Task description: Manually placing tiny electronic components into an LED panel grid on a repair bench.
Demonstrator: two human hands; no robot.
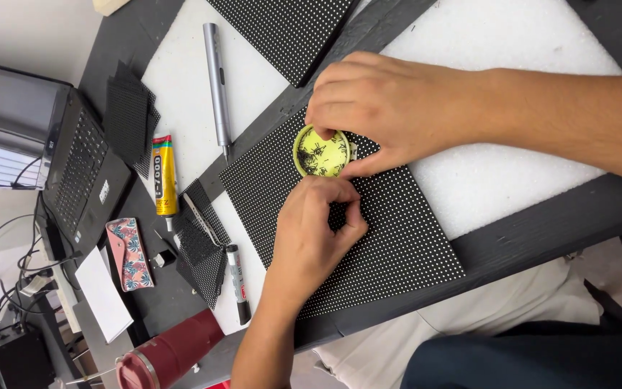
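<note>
A small round yellow-green dish [320, 153] holding several tiny black parts sits on a black dotted LED panel [390, 245]. My right hand [386, 108] comes in from the right and grips the dish's far and right rim with fingers and thumb. My left hand [314, 230] reaches up from below, its fingertips pinched together just at the dish's near edge. Whether anything is between those fingertips is hidden.
The panel lies across white foam sheets [512, 50] on a dark table. To the left lie a grey pen-shaped screwdriver [216, 79], a yellow glue tube [163, 176], tweezers [199, 220], a marker [237, 282] and small panel pieces [127, 119]. A laptop [80, 173], floral pouch [129, 252] and red tumbler [170, 353] are further left.
</note>
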